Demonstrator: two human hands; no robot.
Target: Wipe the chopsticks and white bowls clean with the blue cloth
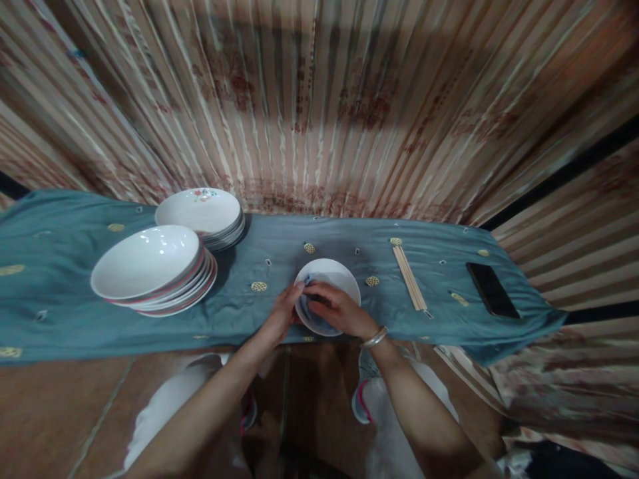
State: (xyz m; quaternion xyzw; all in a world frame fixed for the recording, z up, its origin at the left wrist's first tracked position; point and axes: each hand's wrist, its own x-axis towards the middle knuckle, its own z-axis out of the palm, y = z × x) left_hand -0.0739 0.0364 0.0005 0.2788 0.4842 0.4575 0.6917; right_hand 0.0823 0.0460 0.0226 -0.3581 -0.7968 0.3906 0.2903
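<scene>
A small white bowl (349, 279) stands near the front edge of the cloth-covered table, between my two hands. My left hand (285, 307) grips the left side of its rim, with the thumb on top and the other fingers mostly hidden. Over the bowl's inside, my right hand (337, 307) has its fingers bent together, their tips close to my left thumb. Bluish patches show in the bowl around these fingers; whether they are a cloth or the bowl's pattern, I cannot make out.
To the left stand a stack of white bowls with red bands (150, 263) and, behind it, a stack of flower-patterned plates (200, 211). Wooden chopsticks (409, 278) and a black phone (492, 289) lie to the right on the blue-green tablecloth (279, 233). A curtain (319, 120) hangs behind.
</scene>
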